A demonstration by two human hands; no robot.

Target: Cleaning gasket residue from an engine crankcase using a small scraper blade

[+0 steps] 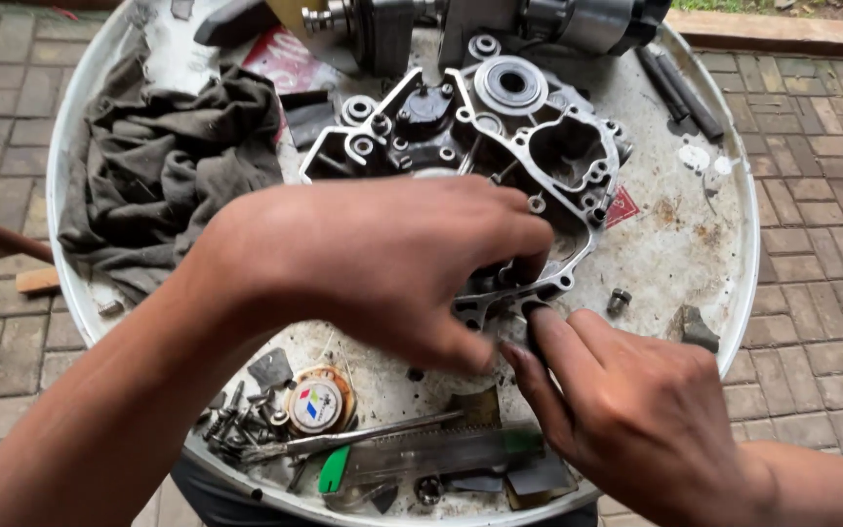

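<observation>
A grey metal engine casing half (500, 137) lies on a round white metal tray (695, 244). My left hand (373, 263) covers the casing's near part, its fingers curled down onto the rim and pressing there. My right hand (626, 410) reaches in from the lower right, fingertips pinched at the casing's near edge just under my left thumb. What the fingers hold there is hidden.
A dark grey rag (163, 166) lies at the tray's left. Near the front are several screws (231, 425), a small round tin (316, 402), a screwdriver with a green tip (373, 454) and a clear ruler-like case. Two black rods (680, 93) rest at the upper right. Brick paving surrounds the tray.
</observation>
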